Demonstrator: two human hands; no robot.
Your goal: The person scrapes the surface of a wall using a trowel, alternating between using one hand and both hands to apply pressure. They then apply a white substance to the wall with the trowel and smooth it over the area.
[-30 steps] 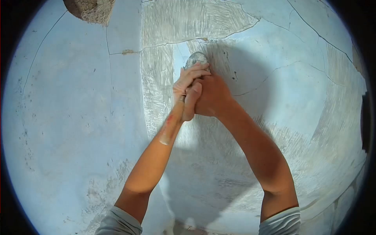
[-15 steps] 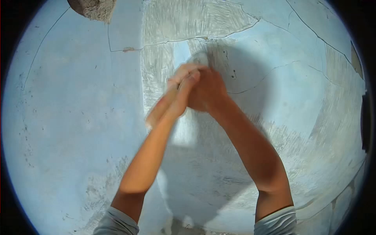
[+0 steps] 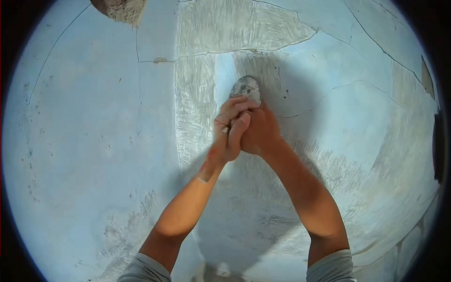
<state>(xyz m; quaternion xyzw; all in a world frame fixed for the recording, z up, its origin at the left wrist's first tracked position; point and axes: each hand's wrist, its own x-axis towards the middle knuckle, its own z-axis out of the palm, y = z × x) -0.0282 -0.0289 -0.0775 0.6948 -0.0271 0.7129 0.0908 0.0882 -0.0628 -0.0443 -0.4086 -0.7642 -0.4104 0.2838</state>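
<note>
Both hands are wrapped together round a hand tool with a rounded, grey, speckled head (image 3: 246, 88). Its brownish handle end sticks out below the fingers, over the left wrist. My left hand (image 3: 233, 120) is closed, its fingers lying over the right hand and the base of the head. My right hand (image 3: 261, 128) is closed too, pressed against the left, with its grip on the tool partly hidden. The head lies against or just before a pale blue wall (image 3: 94, 117), at a scraped strip (image 3: 258, 66); contact cannot be made out.
Scratched, pale grey patches (image 3: 225, 28) mark the paint above and left of the hands. Thin cracks run across the surface. A rough hole (image 3: 123, 10) breaks the wall at the top left, and a dark object (image 3: 438, 145) stands at the right edge. Shadows fall around the arms.
The hands and tool have moved slightly right and down in view. The tool's handle end has swung from well left of the wrist to over it, and the head now shows more fully.
</note>
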